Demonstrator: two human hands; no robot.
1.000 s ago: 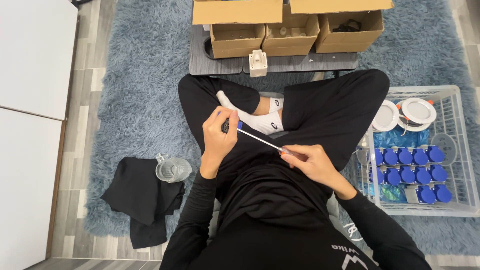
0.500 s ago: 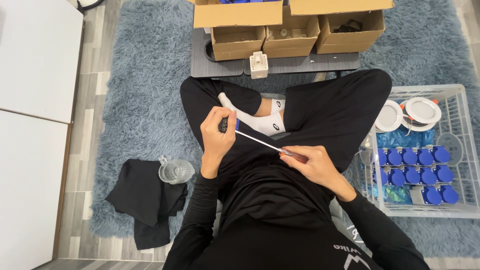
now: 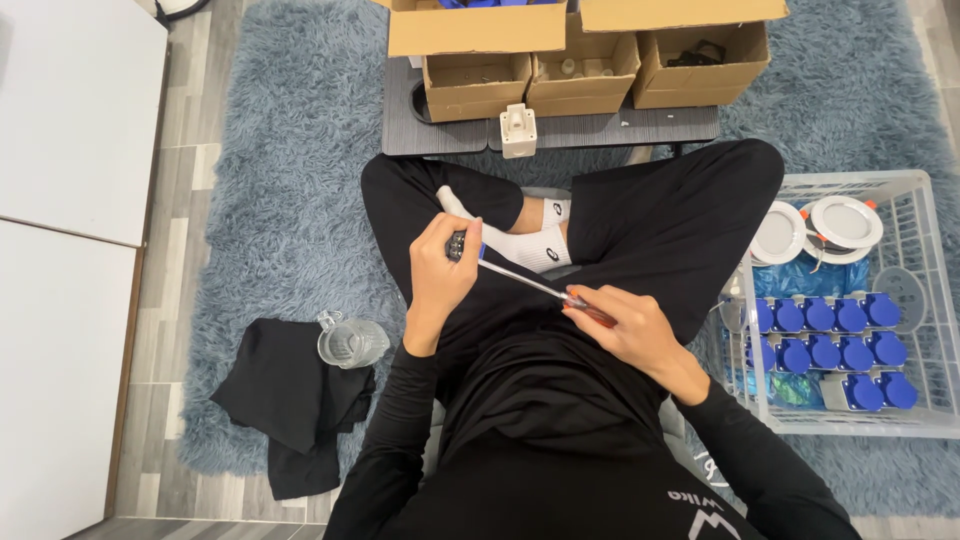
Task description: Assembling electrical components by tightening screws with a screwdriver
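Note:
I sit cross-legged on a blue shaggy rug, dressed in black with white socks. My left hand (image 3: 440, 275) is closed around a small dark part (image 3: 456, 245) held over my lap. My right hand (image 3: 625, 328) grips the reddish handle of a screwdriver (image 3: 530, 285). Its thin metal shaft slants up and left, and its tip meets the part in my left hand. Most of the part is hidden by my fingers.
A white wire basket (image 3: 925, 400) at my right holds several blue-capped pieces and two round white lamp fittings (image 3: 845, 222). Cardboard boxes (image 3: 585, 60) stand on a grey board ahead, with a small white part (image 3: 518, 130) in front. A glass jug (image 3: 350, 342) and black cloth (image 3: 290, 395) lie left.
Both hands stay in nearly the same pose, with the screwdriver still against the small part. The view has shifted slightly.

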